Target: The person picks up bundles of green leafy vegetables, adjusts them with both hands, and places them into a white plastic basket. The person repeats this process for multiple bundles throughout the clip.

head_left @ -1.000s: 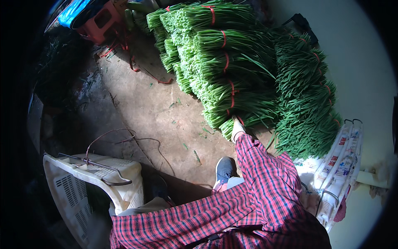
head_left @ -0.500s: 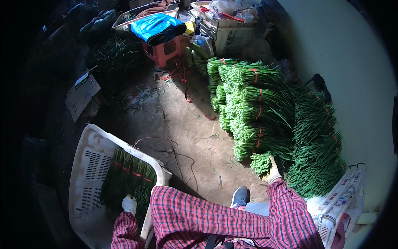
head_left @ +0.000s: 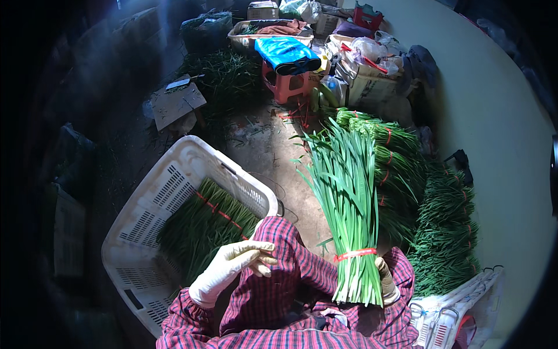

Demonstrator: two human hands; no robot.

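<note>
My gloved right hand (head_left: 387, 281) is closed around the white stem end of a bunch of garlic chives (head_left: 350, 203). A red band circles the bunch near its base, and the long green leaves point away from me. My left hand (head_left: 235, 269), in a pale glove, hovers by my knee beside the crate with its fingers loosely bent, apart and holding nothing. To the left, a white plastic crate (head_left: 139, 216) stands tilted and holds several banded chive bunches (head_left: 200, 247) in its bottom.
Piled chive bunches (head_left: 401, 152) lie behind the held one, with another dark green row (head_left: 444, 232) along the wall. Farther off stand a red stool (head_left: 283, 87) with a blue folded bag (head_left: 288, 53) and a filled bin (head_left: 372, 87). A white rack (head_left: 459, 314) is at lower right.
My right hand has lifted the chive bunch from the floor pile and brought it toward my lap. My left hand has come out of the crate toward my knee. The view has shifted.
</note>
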